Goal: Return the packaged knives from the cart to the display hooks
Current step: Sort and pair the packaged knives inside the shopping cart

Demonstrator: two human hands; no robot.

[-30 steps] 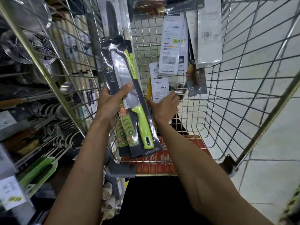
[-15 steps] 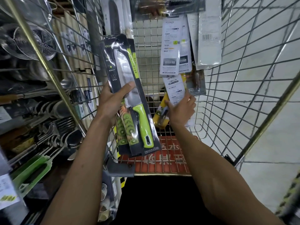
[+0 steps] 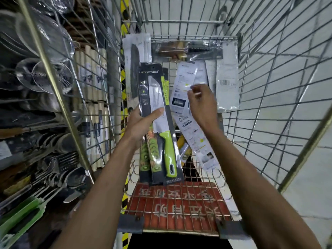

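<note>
Fingers point(image 3: 156, 112) of the left hand point(image 3: 140, 124) clasp an upright stack of black card packs with green-handled steel knives point(image 3: 168, 151) above the silver wire cart's point(image 3: 269, 112) left side, while just to its right the right hand point(image 3: 203, 105) pinches the top of a tilted white-backed knife pack point(image 3: 187, 121).

This is a shop aisle. A wire cart point(image 3: 269, 90) holds packaged knives point(image 3: 133, 72), and display racks beside its left edge carry steel strainers point(image 3: 45, 76) and cutlery point(image 3: 57, 169).
</note>
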